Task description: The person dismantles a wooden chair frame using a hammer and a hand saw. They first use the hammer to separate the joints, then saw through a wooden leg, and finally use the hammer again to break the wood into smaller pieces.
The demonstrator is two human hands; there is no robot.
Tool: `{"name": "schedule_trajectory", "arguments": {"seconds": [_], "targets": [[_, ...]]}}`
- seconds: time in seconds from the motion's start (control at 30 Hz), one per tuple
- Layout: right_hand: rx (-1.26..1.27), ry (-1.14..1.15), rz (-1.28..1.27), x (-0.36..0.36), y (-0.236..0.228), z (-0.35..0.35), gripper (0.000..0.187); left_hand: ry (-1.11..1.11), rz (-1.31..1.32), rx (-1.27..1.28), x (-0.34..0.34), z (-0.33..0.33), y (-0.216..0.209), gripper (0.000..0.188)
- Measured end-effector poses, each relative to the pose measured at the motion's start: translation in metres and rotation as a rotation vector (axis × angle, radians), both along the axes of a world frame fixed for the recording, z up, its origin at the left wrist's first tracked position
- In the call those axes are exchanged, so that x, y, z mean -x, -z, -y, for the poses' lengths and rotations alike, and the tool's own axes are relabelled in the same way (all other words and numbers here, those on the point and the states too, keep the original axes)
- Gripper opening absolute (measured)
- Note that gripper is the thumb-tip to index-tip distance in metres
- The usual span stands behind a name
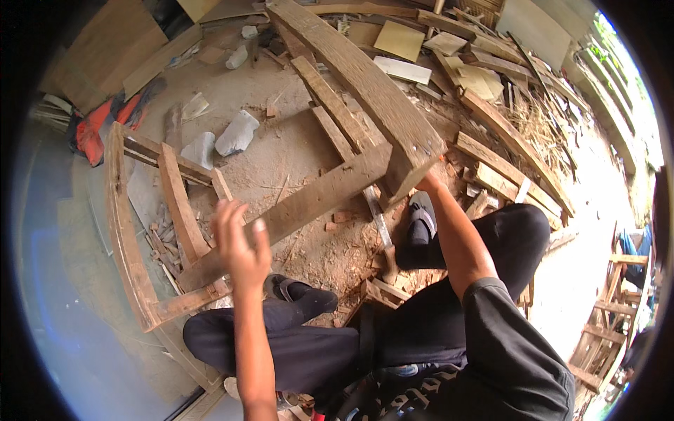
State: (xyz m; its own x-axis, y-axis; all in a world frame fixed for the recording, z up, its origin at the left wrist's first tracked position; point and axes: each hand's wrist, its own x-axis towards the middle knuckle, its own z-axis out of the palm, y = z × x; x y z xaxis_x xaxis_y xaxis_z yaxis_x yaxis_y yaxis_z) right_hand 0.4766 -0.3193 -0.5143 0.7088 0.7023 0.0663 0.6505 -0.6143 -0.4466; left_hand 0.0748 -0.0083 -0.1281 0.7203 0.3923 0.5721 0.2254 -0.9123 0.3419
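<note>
A rough wooden frame (326,186), made of thick beams joined by crosspieces, stretches across the space before my knees. Its heaviest beam (365,77) runs from the far top down to a cut end near my right knee. My right hand (428,180) grips that end from the right side, its fingers mostly hidden behind the wood. My left hand (240,242) is raised over the left part of the long crosspiece, fingers apart, holding nothing. Below the beam's end, a tool with a narrow metal blade and wooden handle (390,263) points down to the ground.
Wood chips and dust cover the ground (281,168). Pale broken blocks (237,133) lie beyond the frame. Timber offcuts (516,147) and boards are piled at the right and far side. An orange-red cloth (91,133) lies at the left. A slatted wooden piece (607,323) stands far right.
</note>
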Motion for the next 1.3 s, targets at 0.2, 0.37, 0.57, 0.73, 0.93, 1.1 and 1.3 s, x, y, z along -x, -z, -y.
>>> {"name": "schedule_trajectory", "arguments": {"seconds": [0.2,0.37,0.57,0.73,0.93,1.1,1.3], "targets": [[0.208,0.099,-0.084,0.018,-0.011,-0.028,0.045,-0.130,-0.402,0.053,-0.022,0.003,0.025,0.044],[0.351,0.140,-0.137,0.033,-0.017,-0.015,0.044,-0.123,-0.384,0.052,-0.028,0.003,0.030,0.039],[0.409,0.128,-0.219,0.012,-0.049,-0.015,0.043,-0.121,-0.382,0.045,-0.028,0.001,0.025,0.037],[0.389,0.111,-0.308,-0.029,-0.119,-0.019,0.043,-0.113,-0.306,0.041,-0.030,0.000,0.024,0.037],[0.231,0.163,-0.506,-0.063,-0.237,0.007,0.042,-0.116,-0.258,0.023,-0.027,0.001,0.031,0.041],[-0.171,0.316,-0.660,-0.046,-0.346,0.037,0.042,-0.132,-0.252,0.045,-0.026,0.006,0.039,0.046],[-1.057,0.434,-0.860,0.094,-0.481,0.034,0.043,-0.129,-0.294,0.052,-0.022,0.002,0.030,0.050]]}}
